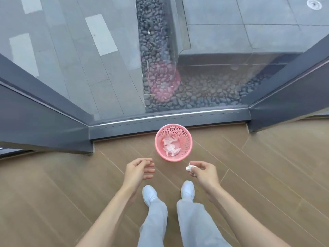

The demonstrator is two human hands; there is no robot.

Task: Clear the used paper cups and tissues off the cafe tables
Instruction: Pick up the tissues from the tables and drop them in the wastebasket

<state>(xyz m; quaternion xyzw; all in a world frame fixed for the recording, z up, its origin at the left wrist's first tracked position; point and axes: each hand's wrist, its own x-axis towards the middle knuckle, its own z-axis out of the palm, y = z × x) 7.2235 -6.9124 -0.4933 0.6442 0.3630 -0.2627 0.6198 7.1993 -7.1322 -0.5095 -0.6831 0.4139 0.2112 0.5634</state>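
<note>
— Item: crumpled tissue (188,167). Location?
— Pinched in the right hand (203,172), lower centre of frame, just below the pink basket (187,138), where more tissues (170,146) are held.
— Left hand (138,171)?
— Loosely curled, nothing held.

Pink lattice basket (173,132), white tissue (188,167), brown wood-grain floor (258,166)
</note>
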